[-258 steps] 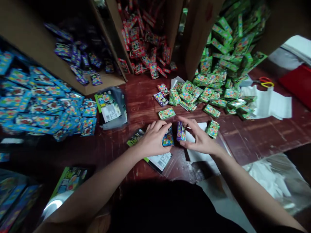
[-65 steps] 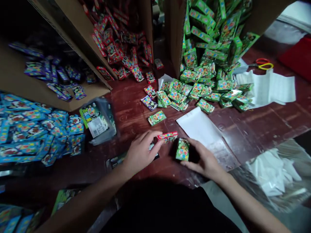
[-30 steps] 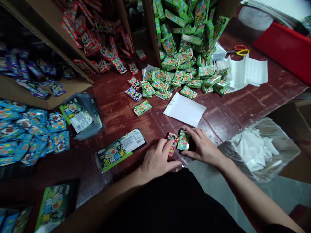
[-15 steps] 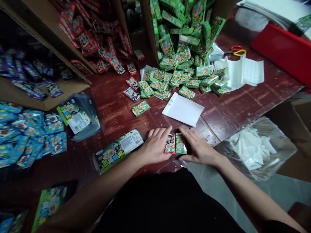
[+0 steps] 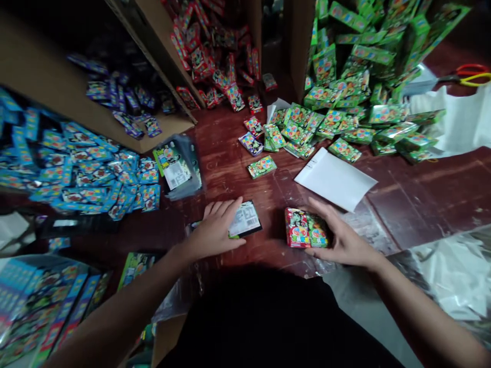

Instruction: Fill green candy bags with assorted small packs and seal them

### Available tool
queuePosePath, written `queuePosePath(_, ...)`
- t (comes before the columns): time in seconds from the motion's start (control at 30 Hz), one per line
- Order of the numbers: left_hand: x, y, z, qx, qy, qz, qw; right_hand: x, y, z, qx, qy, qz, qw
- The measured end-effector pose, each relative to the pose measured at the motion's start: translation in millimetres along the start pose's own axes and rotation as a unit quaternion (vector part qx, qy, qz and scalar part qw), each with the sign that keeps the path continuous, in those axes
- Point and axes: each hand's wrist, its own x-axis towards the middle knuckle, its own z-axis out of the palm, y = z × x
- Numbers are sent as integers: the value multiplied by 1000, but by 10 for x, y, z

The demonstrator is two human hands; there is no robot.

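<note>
My right hand [image 5: 343, 237] curls round a small stack of candy boxes [image 5: 306, 234], red and green tops side by side, on the dark red table [image 5: 422, 199] near its front edge. My left hand [image 5: 215, 230] lies flat, fingers together, on a printed plastic bag [image 5: 243, 221] with a white barcode label, just left of the stack. One loose green box [image 5: 262, 166] lies farther back, with a white paper sheet [image 5: 335, 179] to its right.
Cardboard cartons stand behind: purple boxes [image 5: 123, 102], red boxes [image 5: 215, 56], and a spilling heap of green boxes [image 5: 353, 97]. Blue boxes [image 5: 76, 168] pile at the left. Another printed bag [image 5: 176, 168] lies near them. Scissors [image 5: 470, 74] and clear plastic wrap [image 5: 452, 271] are at right.
My left hand has left the stack and moved left onto the printed bag. My right hand still holds the red and green boxes. The view has swung left.
</note>
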Motion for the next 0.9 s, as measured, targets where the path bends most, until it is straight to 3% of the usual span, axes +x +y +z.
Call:
queuePosePath(0.1, -109, -34, 10, -58, -19, 38, 997, 331, -46, 24, 22, -100, -36, 994)
queuePosePath(0.2, -137, 38, 33, -95, -9, 61, 994, 578, -65, 39, -16, -133, -74, 988)
queuePosePath(0.33, -129, 36, 73, -84, 16, 64, 994, 670, -55, 65, -90, -121, -93, 984)
queuePosePath(0.5, -97, -11, 100, -65, 7, 65, 996, 669, -11, 66, -146, -117, -95, 978)
queuePosePath(0.7, -63, 54, 132, -56, 35, 42, 997, 606, -105, 84, -208, -47, -47, 976)
queuePosePath(0.9, 11, 94, 181, -48, 35, 60, 996, 535, -200, 183, -192, -68, -54, 978)
